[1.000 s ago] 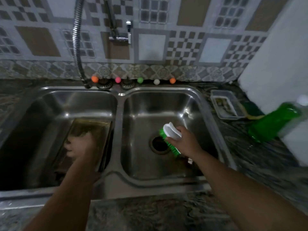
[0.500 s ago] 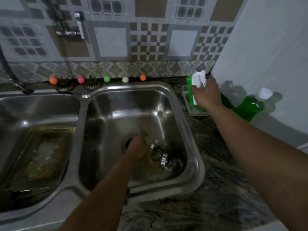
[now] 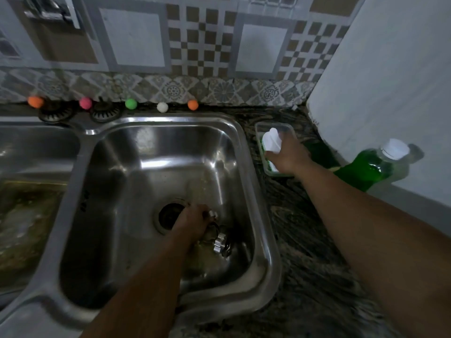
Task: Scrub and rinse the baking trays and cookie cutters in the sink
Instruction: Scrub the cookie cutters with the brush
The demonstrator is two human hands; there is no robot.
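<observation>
Sink (image 3: 266,240): steel, double basin.
Baking tray (image 3: 26,215): in left basin, dirty.
Right hand (image 3: 286,157): grips white-handled brush (image 3: 271,142) over clear dish (image 3: 288,126) on counter.
Left hand (image 3: 192,222): in right basin by drain, fingers curled on cookie cutters (image 3: 219,241) — exact grip unclear.

Right basin (image 3: 151,167): rear half open. Cookie cutters (image 3: 220,242) obstruct beside drain (image 3: 170,214). Bench (image 3: 305,276) front open.
</observation>
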